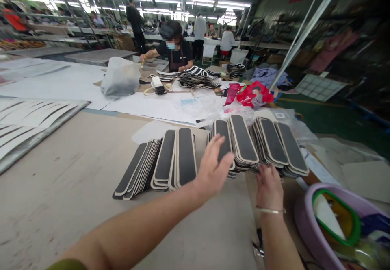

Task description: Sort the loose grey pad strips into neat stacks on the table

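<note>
1. Head view. Left hand [213,168] open, fingers spread, palm down, hovering over the near end of the right stack [243,142] of black strips; fingertips overlap the leftmost strip there. Touching or just above: cannot tell.
2. Right hand [268,186] lies just right of the left one, at the near edge of the same stack, fingers tucked under or against the strip ends. Gripping or only resting: cannot tell. Bangle [270,210] on the wrist.
3. Strips run long axis near-to-far, leaning slightly right at the far end. They lie straight ahead of both hands, far side.
4. Left stack [170,160] sits to the left of the left hand, apart from it; neither hand is on it.
5. Basin [301,213] near right, beside the right forearm.
6. A person works at the far end of the table [61,188].
</note>
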The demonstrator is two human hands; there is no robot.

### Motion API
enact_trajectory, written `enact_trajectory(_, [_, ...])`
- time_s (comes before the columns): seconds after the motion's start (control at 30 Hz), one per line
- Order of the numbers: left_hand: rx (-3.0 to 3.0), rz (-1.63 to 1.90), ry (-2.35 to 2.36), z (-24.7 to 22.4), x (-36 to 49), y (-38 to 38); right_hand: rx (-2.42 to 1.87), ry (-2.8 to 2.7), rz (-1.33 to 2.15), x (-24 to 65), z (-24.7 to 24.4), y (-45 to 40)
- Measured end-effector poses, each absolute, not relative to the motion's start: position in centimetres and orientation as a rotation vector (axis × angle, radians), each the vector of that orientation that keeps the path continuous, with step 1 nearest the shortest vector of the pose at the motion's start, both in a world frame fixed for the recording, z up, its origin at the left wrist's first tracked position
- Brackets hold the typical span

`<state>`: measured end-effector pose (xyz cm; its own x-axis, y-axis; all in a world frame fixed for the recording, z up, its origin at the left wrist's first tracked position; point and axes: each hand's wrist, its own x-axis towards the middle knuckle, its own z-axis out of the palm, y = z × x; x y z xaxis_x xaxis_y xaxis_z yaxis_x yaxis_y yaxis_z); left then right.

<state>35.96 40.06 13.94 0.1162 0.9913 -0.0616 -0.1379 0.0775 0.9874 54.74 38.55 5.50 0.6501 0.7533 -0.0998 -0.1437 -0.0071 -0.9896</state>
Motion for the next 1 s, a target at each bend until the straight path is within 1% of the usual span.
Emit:
enact_trajectory(0.07, [1.597, 1.133, 0.898, 11.8, 33.4, 34.0, -1.495, -0.548, 0.692, 53.0, 3.9, 34.2])
enact_trajectory(0.13, [1.898, 0.919, 0.641, 7.7, 30.2, 28.3, -1.755, -0.773, 0.682, 50.7, 1.3, 29.1])
enact_trajectory(0.17, [1.972, 0.759, 0.639, 5.2, 28.4, 25.9, -1.818, -0.928, 0.697, 49.4, -0.3, 26.7])
enact_trajectory(0.2, [2.031, 0.592, 0.654, 2.8, 26.6, 23.9, -1.828, -1.086, 0.705, 48.2, -2.0, 24.3])
enact_trajectory(0.23, [2.043, 0.477, 0.783, 0.6, 24.6, 22.2, -1.828, -1.227, 0.693, 47.1, -3.5, 22.3])
enact_trajectory(0.33, [2.068, 0.298, 1.169, -3.6, 19.5, 19.0, -1.887, -1.516, 0.521, 44.7, -6.8, 18.4])
enact_trajectory(0.43, [2.146, 0.127, 1.246, -4.2, 16.9, 18.1, -1.938, -1.675, 0.419, 44.0, -7.8, 17.3])
enact_trajectory(0.63, [2.328, -0.083, 1.278, -3.7, 17.4, 18.0, -2.052, -1.965, 0.063, 44.3, -8.1, 17.4])
enact_trajectory(0.73, [2.353, -0.073, 1.252, -4.0, 17.3, 17.8, -2.083, -2.034, -0.009, 44.2, -8.1, 17.2])
enact_trajectory(1.0, [2.330, 0.023, 1.244, -3.8, 16.6, 17.6, -2.131, -2.088, 0.022, 44.0, -7.5, 17.0])
